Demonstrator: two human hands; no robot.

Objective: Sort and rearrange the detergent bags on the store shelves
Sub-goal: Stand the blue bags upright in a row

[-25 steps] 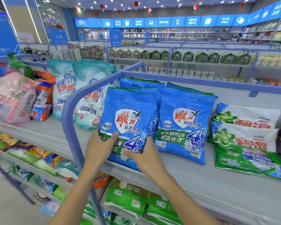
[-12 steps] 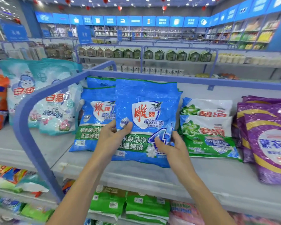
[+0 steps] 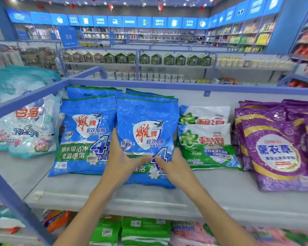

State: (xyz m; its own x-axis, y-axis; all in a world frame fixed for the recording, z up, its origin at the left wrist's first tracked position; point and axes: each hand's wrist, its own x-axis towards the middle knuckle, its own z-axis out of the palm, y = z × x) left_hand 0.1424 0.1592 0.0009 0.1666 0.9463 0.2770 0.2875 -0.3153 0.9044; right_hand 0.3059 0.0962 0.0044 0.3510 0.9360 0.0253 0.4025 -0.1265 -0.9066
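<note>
Both hands, the left hand and the right hand, had their fingers clamped on the blue detergent bag. It stood on the shelf, beside a matching blue bag and the green-and-white bags.

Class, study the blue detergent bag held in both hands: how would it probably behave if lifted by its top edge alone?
The blue detergent bag would probably sag: its film looks creased and soft. Its glossy surface may be slippery. The left hand and right hand both grip low, suggesting weight.

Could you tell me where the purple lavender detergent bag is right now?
The purple lavender detergent bag stands at the right of the grey shelf, beside the green-and-white bags.
</note>
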